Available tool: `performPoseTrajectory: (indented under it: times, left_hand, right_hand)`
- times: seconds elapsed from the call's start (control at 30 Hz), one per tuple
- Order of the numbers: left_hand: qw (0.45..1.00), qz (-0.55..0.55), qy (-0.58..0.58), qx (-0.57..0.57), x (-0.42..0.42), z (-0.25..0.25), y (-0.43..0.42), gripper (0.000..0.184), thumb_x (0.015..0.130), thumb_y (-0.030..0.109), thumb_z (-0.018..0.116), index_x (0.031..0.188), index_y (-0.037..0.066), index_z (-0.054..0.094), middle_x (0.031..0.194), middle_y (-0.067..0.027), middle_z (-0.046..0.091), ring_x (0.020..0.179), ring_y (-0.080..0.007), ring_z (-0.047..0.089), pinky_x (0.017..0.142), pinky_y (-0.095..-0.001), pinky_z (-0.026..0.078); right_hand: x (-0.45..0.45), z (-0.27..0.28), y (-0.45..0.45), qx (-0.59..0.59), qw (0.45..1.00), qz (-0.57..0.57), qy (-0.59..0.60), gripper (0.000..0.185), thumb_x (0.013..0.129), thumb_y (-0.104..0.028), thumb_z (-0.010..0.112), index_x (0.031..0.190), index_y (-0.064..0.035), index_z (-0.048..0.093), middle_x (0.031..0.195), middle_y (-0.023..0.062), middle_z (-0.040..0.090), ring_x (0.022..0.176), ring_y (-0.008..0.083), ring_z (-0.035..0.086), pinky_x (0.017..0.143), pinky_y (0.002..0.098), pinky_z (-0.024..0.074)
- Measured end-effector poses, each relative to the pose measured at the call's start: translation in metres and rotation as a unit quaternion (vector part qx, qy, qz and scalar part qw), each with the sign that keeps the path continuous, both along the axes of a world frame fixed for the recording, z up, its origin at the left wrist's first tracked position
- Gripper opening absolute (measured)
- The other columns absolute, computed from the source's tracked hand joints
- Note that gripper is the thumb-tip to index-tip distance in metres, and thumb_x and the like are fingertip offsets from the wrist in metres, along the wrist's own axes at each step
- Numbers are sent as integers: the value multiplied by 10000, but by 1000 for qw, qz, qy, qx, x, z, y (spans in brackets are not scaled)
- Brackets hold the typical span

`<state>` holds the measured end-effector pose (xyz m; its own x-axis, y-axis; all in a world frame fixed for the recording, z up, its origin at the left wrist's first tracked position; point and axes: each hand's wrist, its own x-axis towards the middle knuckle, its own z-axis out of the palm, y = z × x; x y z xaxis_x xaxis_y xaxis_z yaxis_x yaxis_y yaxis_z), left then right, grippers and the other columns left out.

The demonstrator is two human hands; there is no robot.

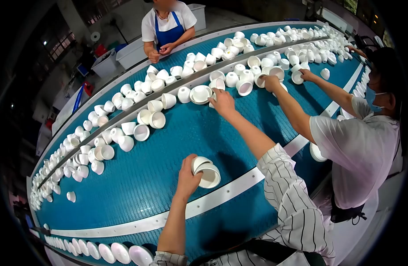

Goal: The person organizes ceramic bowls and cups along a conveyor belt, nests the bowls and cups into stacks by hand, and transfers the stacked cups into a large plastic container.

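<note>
While our left hand [187, 178] grips two white cups [209, 178], our right hand [223, 104] is at a bowl [200, 93].
Blue belt [142, 186] below; right grip: we can't tell.

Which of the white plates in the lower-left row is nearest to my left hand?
The plate at the row's right end; every other lies farther left, away from your left hand.

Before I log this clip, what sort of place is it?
Probably a factory sorting line, perhaps for ceramics: a wide blue belt bears dozens of white cups, dishes line its near edge, and an aproned person stands across it.
</note>
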<state>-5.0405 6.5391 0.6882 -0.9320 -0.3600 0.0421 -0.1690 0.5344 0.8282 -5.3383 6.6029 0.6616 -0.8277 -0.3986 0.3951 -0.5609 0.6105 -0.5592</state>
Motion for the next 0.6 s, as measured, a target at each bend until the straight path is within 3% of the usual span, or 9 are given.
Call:
performPoseTrajectory:
  times: [0.07, 0.17, 0.3, 0.4, 0.43, 0.5, 0.57, 0.6]
  left_hand:
    - [1000, -16, -8, 9, -8, 2, 6, 520, 678, 38, 601, 1181, 70, 471, 1098, -185, 511, 1017, -383, 522, 895, -411, 424]
    - [999, -47, -26, 3, -20, -8, 16, 524, 674, 45, 605, 1181, 80, 474, 1099, -173, 513, 1038, -370, 509, 912, -405, 414]
    - [980, -25, -91, -177, -25, -31, 42, 594, 633, 134, 675, 1199, 125, 497, 1048, -131, 542, 1006, -330, 515, 896, -446, 409]
    - [954, -26, -58, -293, -28, -33, 61, 583, 591, 145, 701, 1151, 132, 539, 987, -103, 558, 946, -305, 530, 810, -424, 416]
    - [944, -29, -51, -326, -29, -33, 65, 567, 587, 140, 701, 1133, 133, 547, 976, -98, 560, 930, -303, 533, 793, -412, 417]
    - [941, -4, -39, -335, -33, -40, 72, 567, 571, 128, 695, 1121, 136, 560, 974, -95, 561, 932, -297, 533, 784, -414, 411]
    - [942, 8, -47, -332, -34, -39, 74, 570, 566, 125, 692, 1121, 136, 560, 973, -95, 562, 932, -298, 532, 780, -417, 411]
    - [943, 11, -51, -330, -34, -39, 75, 570, 566, 125, 691, 1121, 136, 559, 969, -95, 562, 931, -298, 532, 780, -417, 412]
  right_hand:
    - [-34, -5, -4, 19, 986, -86, -142, 565, 774, -433, 651, 1173, -48, 544, 1068, 172, 620, 988, 337, 594, 795, 439, 486]
    - [-60, -33, -9, 14, 958, -60, -279, 595, 731, -434, 668, 1155, -34, 547, 1066, 180, 626, 1004, 341, 599, 806, 441, 490]
    - [-43, -46, 15, 140, 972, 59, -179, 479, 726, -261, 651, 1099, 25, 561, 1062, 221, 618, 938, 352, 628, 816, 433, 502]
    - [-72, -91, 49, 17, 959, 50, -279, 511, 768, -272, 632, 1187, -1, 516, 1035, 202, 627, 929, 335, 628, 808, 422, 500]
    - [-68, -84, 54, -167, 927, 26, -336, 483, 774, -273, 622, 1150, 21, 544, 1040, 220, 622, 929, 344, 625, 817, 418, 494]
    - [-66, -73, 57, -510, 754, -17, -414, 448, 786, -277, 603, 1075, 66, 599, 1050, 256, 613, 928, 363, 620, 834, 409, 483]
    - [-106, -70, 44, -504, 776, -158, -344, 465, 813, -322, 573, 1089, 50, 607, 1072, 254, 612, 989, 361, 595, 873, 389, 453]
    - [-119, -66, 39, -490, 786, -172, -336, 467, 815, -332, 569, 1089, 44, 611, 1079, 251, 611, 1006, 359, 588, 880, 390, 444]
